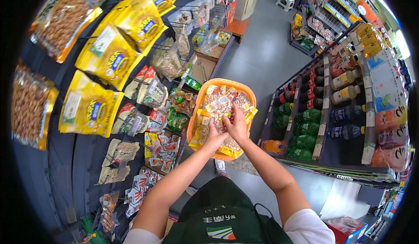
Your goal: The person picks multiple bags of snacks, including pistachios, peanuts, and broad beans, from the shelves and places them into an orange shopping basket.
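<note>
An orange plastic basket point(251, 95) is in front of me, filled with clear-and-yellow bags of nuts or beans point(214, 106). Both my hands reach into it. My left hand point(214, 136) rests on the bags at the lower middle, fingers apart. My right hand point(237, 124) touches the bags just to the right, its fingers pointing up the basket near a bag with red print. The thumbs are close together. Whether either hand grips a bag is not plain.
To the left, a dark rack carries hanging yellow snack bags point(93, 108), bags of nuts point(31, 108) and smaller packets. Open trays of packaged snacks point(165, 146) run beside the basket. At the right stands a shelf of bottled drinks point(307, 129). Grey floor point(258, 44) shows between the shelves, with a white stool point(285, 1) farther off.
</note>
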`<move>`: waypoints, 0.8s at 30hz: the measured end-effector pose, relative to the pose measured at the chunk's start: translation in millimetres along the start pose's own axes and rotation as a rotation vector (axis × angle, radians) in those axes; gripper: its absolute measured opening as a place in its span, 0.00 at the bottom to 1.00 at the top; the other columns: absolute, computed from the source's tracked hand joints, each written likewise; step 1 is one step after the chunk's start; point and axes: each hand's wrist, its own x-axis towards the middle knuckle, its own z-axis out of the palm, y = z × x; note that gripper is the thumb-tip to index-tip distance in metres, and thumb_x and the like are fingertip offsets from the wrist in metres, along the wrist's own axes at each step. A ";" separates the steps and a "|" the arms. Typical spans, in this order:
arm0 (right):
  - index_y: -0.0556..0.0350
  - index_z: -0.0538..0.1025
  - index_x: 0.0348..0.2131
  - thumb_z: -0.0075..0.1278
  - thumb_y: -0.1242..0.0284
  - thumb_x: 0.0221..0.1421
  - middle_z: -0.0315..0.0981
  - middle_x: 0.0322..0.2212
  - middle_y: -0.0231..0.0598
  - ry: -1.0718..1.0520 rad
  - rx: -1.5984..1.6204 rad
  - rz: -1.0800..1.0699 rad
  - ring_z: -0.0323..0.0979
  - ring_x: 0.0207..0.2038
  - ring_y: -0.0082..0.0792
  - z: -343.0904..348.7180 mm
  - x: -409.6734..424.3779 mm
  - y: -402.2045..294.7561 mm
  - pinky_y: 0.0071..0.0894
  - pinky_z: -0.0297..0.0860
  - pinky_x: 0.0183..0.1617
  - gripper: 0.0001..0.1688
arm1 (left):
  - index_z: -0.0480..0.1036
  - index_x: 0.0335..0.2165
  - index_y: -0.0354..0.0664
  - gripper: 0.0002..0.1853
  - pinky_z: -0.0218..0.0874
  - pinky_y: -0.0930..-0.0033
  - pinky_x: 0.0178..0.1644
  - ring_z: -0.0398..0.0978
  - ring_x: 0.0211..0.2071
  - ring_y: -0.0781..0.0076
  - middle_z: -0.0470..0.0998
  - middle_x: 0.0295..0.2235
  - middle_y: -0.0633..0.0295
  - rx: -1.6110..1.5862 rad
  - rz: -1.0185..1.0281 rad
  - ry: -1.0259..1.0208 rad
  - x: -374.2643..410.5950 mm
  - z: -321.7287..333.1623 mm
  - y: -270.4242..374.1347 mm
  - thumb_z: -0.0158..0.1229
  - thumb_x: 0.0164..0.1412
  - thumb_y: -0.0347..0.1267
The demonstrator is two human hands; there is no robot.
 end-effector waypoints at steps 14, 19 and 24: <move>0.46 0.54 0.60 0.57 0.71 0.43 0.59 0.52 0.46 -0.139 -0.214 0.024 0.58 0.54 0.48 0.3 73.2 88.6 0.46 0.55 0.57 0.47 | 0.27 0.61 0.34 0.54 0.48 0.62 0.60 0.51 0.60 0.57 0.43 0.61 0.44 -0.042 -0.375 0.014 107.8 42.4 -12.2 0.54 0.44 0.21; 0.44 0.52 0.61 0.57 0.71 0.44 0.57 0.54 0.42 -0.198 -0.309 0.036 0.56 0.56 0.45 9.6 72.5 104.0 0.50 0.50 0.60 0.48 | 0.24 0.61 0.35 0.54 0.45 0.63 0.62 0.48 0.61 0.56 0.40 0.62 0.44 -0.065 -0.392 0.001 117.3 39.1 -28.5 0.53 0.46 0.21; 0.44 0.50 0.62 0.57 0.70 0.44 0.50 0.58 0.45 -0.239 -0.316 0.088 0.48 0.61 0.47 14.0 68.2 109.1 0.56 0.44 0.62 0.49 | 0.25 0.61 0.36 0.54 0.55 0.67 0.54 0.58 0.55 0.61 0.53 0.57 0.48 -0.097 -0.356 0.043 118.2 38.7 -34.8 0.52 0.45 0.19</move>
